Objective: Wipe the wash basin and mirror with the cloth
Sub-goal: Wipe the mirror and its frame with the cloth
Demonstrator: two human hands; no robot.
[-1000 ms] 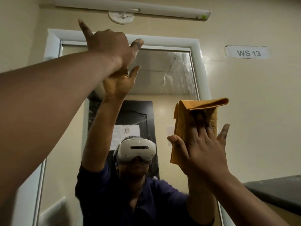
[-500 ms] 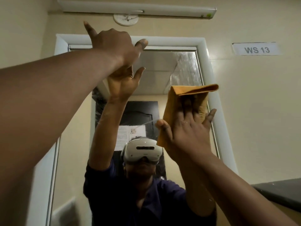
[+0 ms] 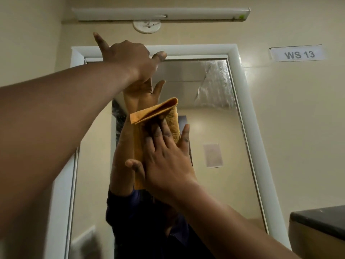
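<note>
Pressing one folded orange cloth (image 3: 158, 116) flat against the single mirror (image 3: 211, 128) with straight fingers, the right hand (image 3: 166, 161) worked while the left hand (image 3: 130, 58) leaned open-fingered on the glass.

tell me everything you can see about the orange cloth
The orange cloth looks like soft, napped fabric, folded into a long strip that runs up and down against the mirror. Its top edge flops forward in a loose fold. The right hand presses it flat to the glass with straight, spread fingers, thumb beside its lower left edge. It sits mid-mirror, just below the left hand. Its lower end is hidden behind the right hand.
</note>
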